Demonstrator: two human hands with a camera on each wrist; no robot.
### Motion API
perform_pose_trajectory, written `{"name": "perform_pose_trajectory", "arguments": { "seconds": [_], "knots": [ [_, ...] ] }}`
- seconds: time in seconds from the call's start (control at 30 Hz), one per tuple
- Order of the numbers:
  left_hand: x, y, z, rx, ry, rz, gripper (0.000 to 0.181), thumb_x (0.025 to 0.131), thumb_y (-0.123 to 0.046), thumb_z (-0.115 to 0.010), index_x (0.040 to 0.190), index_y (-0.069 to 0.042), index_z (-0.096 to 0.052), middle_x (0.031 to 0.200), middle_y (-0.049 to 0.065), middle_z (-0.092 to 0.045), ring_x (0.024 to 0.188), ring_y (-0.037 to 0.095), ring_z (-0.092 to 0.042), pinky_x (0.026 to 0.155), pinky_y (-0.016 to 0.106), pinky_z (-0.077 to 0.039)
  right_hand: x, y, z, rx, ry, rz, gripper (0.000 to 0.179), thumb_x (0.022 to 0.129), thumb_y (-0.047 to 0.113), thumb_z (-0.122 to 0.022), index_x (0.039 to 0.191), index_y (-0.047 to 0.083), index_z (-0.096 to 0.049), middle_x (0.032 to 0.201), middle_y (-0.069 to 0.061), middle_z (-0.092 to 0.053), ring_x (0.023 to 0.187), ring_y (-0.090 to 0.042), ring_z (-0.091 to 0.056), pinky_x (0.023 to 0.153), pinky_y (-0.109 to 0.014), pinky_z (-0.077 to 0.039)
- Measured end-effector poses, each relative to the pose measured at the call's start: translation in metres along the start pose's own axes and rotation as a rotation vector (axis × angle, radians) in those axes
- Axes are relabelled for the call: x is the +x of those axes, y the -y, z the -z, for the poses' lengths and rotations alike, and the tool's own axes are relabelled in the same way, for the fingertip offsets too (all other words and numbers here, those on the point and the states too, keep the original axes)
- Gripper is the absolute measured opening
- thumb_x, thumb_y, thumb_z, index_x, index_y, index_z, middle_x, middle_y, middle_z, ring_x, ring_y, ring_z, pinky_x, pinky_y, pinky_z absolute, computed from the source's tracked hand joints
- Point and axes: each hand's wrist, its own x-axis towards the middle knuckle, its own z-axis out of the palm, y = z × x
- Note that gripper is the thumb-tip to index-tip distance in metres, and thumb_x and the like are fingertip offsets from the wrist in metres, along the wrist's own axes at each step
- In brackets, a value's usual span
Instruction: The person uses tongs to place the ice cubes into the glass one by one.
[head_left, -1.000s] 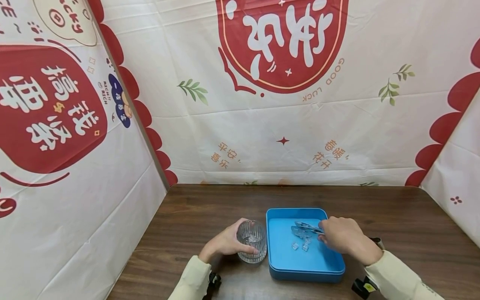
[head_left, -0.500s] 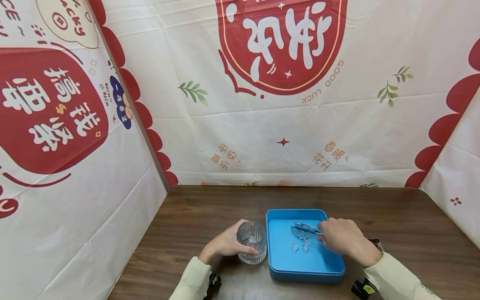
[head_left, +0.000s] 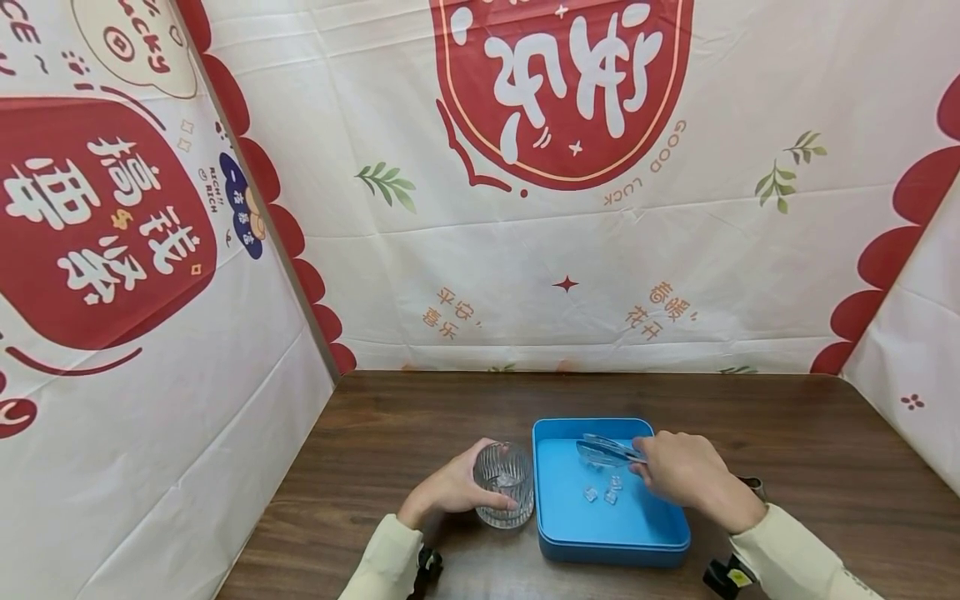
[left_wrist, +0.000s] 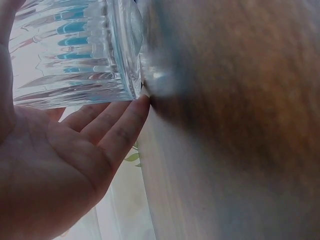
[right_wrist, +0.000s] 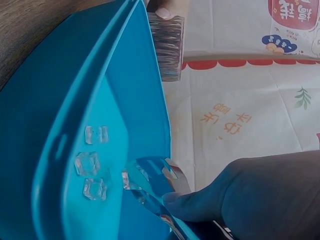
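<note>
My left hand (head_left: 450,486) grips a ribbed clear glass (head_left: 516,473), which stands on the table just left of a blue tray; clear pieces show inside it. In the left wrist view, the fingers lie along its side near the base. My right hand (head_left: 686,471) holds shiny tongs (head_left: 602,452) over the back part of the tray (head_left: 615,552). The right wrist view shows one clear ice cube (right_wrist: 131,179) between the tongs' tips. Several other clear cubes (right_wrist: 87,163) lie on the tray's floor beside the tongs.
A brown wooden table (head_left: 405,408) carries the glass and tray. White printed cloth (head_left: 525,250) hangs behind its far edge, with another cloth wall (head_left: 225,400) at the left. The tray's raised wall lies between the cubes and the glass.
The tongs' tips have shifted slightly to the left and back within the tray, away from the loose cubes. The left hand and glass have stayed in place.
</note>
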Motion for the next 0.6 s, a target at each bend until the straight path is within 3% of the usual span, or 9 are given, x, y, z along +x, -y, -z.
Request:
{"name": "perform_pose_trajectory", "arguments": {
  "seconds": [0.3,0.6],
  "knots": [
    [0.0001,0.0004,-0.0002,0.009,-0.005,-0.001,0.076,0.075,-0.040,-0.087,0.137,-0.025,-0.045,0.121,-0.004,-0.060,0.103,0.011,-0.059,0.090,0.035,-0.050,-0.0008,0.0007,0.0034,0.021,-0.017,0.015,0.036,0.089,0.030,-0.072,0.115,0.005,-0.069,0.086,-0.010,-0.070,0.056,-0.014,-0.056,0.043,-0.027,-0.041],
    [-0.0003,0.0010,-0.0005,0.007,-0.006,0.003,0.076,0.075,-0.040,-0.086,0.137,-0.026,-0.045,0.118,-0.004,-0.060,0.102,0.012,-0.059,0.090,0.036,-0.050,-0.0023,0.0014,0.0031,0.022,-0.051,0.036,0.041,0.089,0.030,-0.073,0.118,0.002,-0.068,0.091,-0.014,-0.072,0.060,-0.017,-0.062,0.041,-0.027,-0.039]
  ]
}}
